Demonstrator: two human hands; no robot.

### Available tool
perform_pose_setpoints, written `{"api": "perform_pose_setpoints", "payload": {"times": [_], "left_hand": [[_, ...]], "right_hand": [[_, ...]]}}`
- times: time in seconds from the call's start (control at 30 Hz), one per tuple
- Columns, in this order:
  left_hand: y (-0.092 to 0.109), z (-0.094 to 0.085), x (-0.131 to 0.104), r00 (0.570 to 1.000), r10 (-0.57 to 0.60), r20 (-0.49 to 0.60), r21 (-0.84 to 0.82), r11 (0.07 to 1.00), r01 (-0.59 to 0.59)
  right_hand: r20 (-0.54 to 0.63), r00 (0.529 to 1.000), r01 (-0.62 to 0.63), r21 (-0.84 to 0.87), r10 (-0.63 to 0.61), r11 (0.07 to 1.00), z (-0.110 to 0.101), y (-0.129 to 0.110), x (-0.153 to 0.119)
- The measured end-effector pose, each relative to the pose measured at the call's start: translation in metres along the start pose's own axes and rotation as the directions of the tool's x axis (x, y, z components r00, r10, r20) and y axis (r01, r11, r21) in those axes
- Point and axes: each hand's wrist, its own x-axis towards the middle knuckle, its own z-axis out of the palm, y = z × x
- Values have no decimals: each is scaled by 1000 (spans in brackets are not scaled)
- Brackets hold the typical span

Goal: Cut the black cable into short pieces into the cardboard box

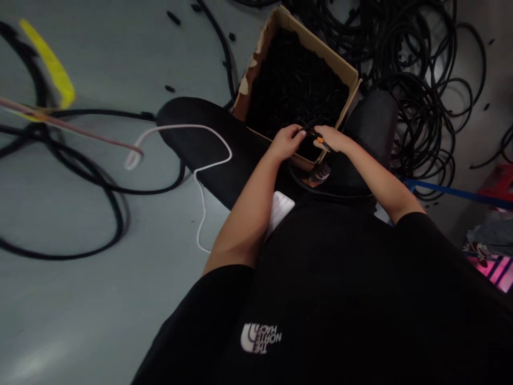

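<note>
Over the near edge of a cardboard box [308, 33], my left hand [287, 141] pinches a black cable [304, 184]. The cable loops down across my lap. Beside it, my right hand [333, 140] is closed round a small orange-and-black hand tool [320, 140], whose exact kind I cannot make out. Both hands are close together, with the tool's front end at the cable by my left fingertips. Inside the box lies a dark heap of short black pieces [296, 80], too dark to tell singly.
Tangled black cable coils [420, 80] cover the floor at upper right. More cable loops [116, 214] lie at left, near a yellow strip [50, 64]. A white cord [202, 166] crosses my leg, and a white device [280, 208] rests on my lap. Small black bits dot the floor.
</note>
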Motion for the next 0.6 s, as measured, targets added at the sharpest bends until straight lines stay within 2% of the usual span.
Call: {"api": "perform_pose_setpoints", "payload": {"times": [0.13, 0.33, 0.43, 0.6], "left_hand": [[-7, -1, 2, 998, 44, -34, 105, 994, -40], [-24, -2, 10, 989, -62, -138, 50, 996, 70], [-27, -1, 11, 984, -72, -160, -41, 997, 66], [-28, 2, 12, 978, -169, -123, -287, 949, 128]], "right_hand": [[-57, 998, -12, 103, 18, 995, 16, -2, 3], [-166, 986, -17, 106, 35, 994, 26, 1, -2], [-129, 990, -42, 126, 58, 991, 24, 2, -5], [-13, 980, -183, 302, 196, 935, 18, -1, -8]]}}
